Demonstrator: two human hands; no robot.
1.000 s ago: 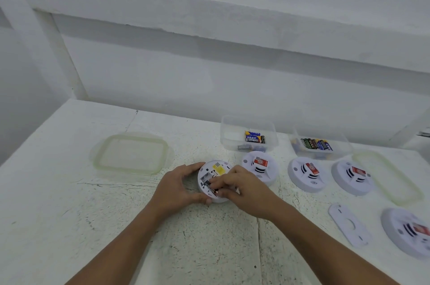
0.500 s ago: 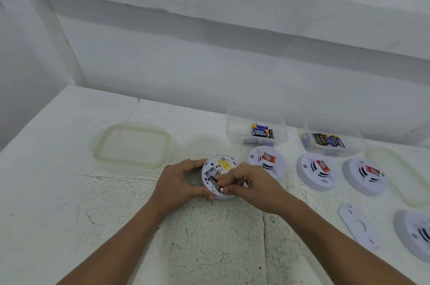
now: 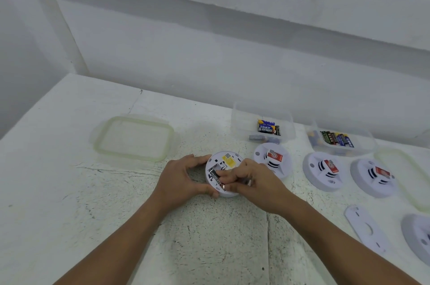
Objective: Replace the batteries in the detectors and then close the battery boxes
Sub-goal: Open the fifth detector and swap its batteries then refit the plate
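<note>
L hand [image 3: 179,180] still grips detector [image 3: 229,160]; R hand [image 3: 258,182] pinches battery [image 3: 216,180], now lower in bay, so prob. nearly seated.

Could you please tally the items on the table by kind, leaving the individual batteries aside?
Round white plastic detectors: 5, one of them held in both hands
Clear plastic boxes of batteries: 2
Clear green-rimmed plastic lids: 2
Flat white plastic mounting plate: 1
Total: 10
</note>
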